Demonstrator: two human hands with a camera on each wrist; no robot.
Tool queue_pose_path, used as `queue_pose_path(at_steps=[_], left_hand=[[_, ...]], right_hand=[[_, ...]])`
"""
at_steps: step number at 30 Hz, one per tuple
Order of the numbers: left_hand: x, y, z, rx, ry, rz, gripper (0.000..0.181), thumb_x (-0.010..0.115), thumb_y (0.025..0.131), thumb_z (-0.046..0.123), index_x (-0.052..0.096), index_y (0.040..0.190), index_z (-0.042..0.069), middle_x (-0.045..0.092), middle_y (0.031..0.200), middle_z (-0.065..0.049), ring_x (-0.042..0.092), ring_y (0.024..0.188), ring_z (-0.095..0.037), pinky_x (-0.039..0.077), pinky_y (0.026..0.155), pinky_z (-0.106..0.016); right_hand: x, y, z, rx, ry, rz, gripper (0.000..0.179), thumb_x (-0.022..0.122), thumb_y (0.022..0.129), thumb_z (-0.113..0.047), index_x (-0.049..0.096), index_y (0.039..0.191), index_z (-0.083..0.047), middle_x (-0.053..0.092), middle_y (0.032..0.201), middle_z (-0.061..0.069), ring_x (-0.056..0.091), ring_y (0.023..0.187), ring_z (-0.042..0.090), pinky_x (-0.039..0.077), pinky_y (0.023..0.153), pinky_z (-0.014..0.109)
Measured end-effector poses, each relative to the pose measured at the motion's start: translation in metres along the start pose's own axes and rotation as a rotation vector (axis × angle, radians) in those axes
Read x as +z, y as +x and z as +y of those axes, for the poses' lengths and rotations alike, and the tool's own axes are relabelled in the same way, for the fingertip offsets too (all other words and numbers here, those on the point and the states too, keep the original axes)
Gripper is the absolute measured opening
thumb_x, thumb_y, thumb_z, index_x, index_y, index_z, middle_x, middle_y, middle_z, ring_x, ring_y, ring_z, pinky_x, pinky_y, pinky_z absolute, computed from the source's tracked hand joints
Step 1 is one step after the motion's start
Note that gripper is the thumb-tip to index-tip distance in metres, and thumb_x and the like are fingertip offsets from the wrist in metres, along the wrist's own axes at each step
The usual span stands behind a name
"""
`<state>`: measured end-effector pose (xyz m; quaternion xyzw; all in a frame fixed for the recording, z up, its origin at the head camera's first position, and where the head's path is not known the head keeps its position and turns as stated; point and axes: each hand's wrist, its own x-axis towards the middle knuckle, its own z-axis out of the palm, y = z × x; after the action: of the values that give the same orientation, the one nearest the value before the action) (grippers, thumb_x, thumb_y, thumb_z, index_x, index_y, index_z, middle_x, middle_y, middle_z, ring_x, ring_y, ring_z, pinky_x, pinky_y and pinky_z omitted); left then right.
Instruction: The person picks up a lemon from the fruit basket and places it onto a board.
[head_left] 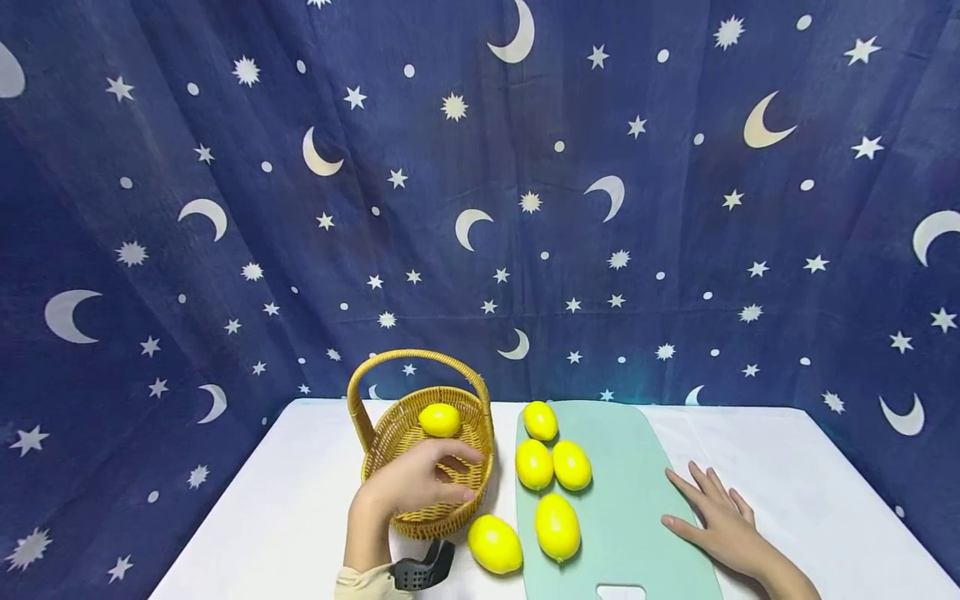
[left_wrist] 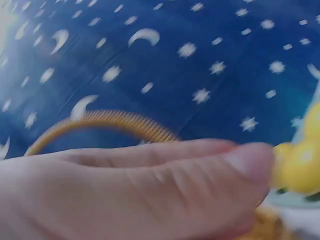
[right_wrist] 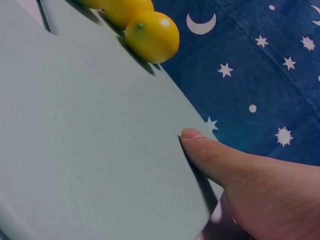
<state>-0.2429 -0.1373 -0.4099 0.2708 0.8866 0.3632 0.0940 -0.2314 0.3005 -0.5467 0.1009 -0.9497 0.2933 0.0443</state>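
My left hand (head_left: 420, 482) hovers over the wicker basket (head_left: 371, 454), its thumb and fingers apart with nothing between them. Inside the basket, towards the back, lies one lemon (head_left: 439, 420). Another lemon (head_left: 495, 543) sits in front of the basket, by the left edge of a pale green cutting board (head_left: 622, 517). Several lemons (head_left: 557, 527) lie along the board's left side. At the board's right edge is my right hand (head_left: 712, 521), fingers spread and holding nothing; in the right wrist view its thumb (right_wrist: 210, 152) is at the board's edge.
The basket's tall arched handle (head_left: 420, 354) rises above its rim. A white-covered table (head_left: 270, 508) carries everything. Behind it hangs a dark blue curtain (head_left: 420, 242) with moons and stars. A cut-out handle slot (head_left: 621, 592) shows at the board's near end.
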Motion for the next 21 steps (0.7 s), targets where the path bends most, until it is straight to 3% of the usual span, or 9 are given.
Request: queue_pose_path(at_steps=[3, 6, 9, 13, 16, 21], left_hand=[[0.01, 0.006, 0.021, -0.019, 0.072, -0.162, 0.041, 0.08, 0.076, 0.02, 0.067, 0.114, 0.023, 0.067, 0.106, 0.011, 0.062, 0.096, -0.012, 0.051, 0.084, -0.024], [0.024, 0.012, 0.033, -0.084, 0.184, -0.25, 0.043, 0.082, 0.071, 0.018, 0.069, 0.11, 0.031, 0.065, 0.098, 0.016, 0.056, 0.085, -0.006, 0.048, 0.076, -0.02], [0.036, 0.013, 0.039, -0.145, 0.252, -0.321, 0.045, 0.084, 0.068, 0.011, 0.071, 0.105, 0.032, 0.065, 0.098, 0.015, 0.054, 0.082, -0.005, 0.047, 0.075, -0.021], [0.045, 0.009, 0.041, -0.229, 0.295, -0.375, 0.046, 0.083, 0.064, 0.003, 0.072, 0.097, 0.033, 0.064, 0.097, 0.015, 0.054, 0.083, -0.004, 0.048, 0.077, -0.022], [0.051, 0.004, 0.041, -0.289, 0.32, -0.383, 0.047, 0.083, 0.062, 0.001, 0.072, 0.094, 0.034, 0.062, 0.091, 0.016, 0.052, 0.08, -0.002, 0.048, 0.074, -0.023], [0.056, 0.0, 0.04, -0.294, 0.374, -0.378, 0.049, 0.086, 0.062, 0.007, 0.071, 0.1, 0.035, 0.065, 0.094, 0.018, 0.052, 0.081, 0.0, 0.049, 0.078, -0.023]], right_hand=[[-0.001, 0.002, -0.001, 0.009, -0.002, -0.005, 0.072, 0.066, 0.082, -0.046, 0.044, 0.14, -0.008, 0.021, 0.147, 0.037, 0.011, 0.136, 0.057, 0.006, 0.098, 0.072], [0.0, 0.003, -0.001, 0.004, 0.004, -0.01, 0.072, 0.066, 0.082, -0.046, 0.044, 0.141, -0.009, 0.021, 0.147, 0.037, 0.011, 0.136, 0.057, 0.007, 0.098, 0.071], [0.001, 0.002, -0.001, 0.002, 0.008, -0.01, 0.072, 0.066, 0.082, -0.046, 0.044, 0.14, -0.009, 0.021, 0.147, 0.037, 0.011, 0.135, 0.057, 0.007, 0.098, 0.071], [-0.002, 0.0, -0.002, 0.005, 0.02, -0.016, 0.072, 0.066, 0.082, -0.046, 0.044, 0.14, -0.009, 0.02, 0.148, 0.036, 0.01, 0.136, 0.057, 0.005, 0.099, 0.071], [-0.004, -0.001, -0.001, 0.005, 0.023, -0.021, 0.073, 0.065, 0.083, -0.047, 0.043, 0.141, -0.009, 0.019, 0.148, 0.036, 0.009, 0.137, 0.056, 0.004, 0.099, 0.071], [-0.004, -0.001, -0.003, 0.006, 0.019, -0.016, 0.072, 0.067, 0.082, -0.046, 0.045, 0.14, -0.009, 0.021, 0.148, 0.036, 0.012, 0.136, 0.057, 0.005, 0.099, 0.071]])
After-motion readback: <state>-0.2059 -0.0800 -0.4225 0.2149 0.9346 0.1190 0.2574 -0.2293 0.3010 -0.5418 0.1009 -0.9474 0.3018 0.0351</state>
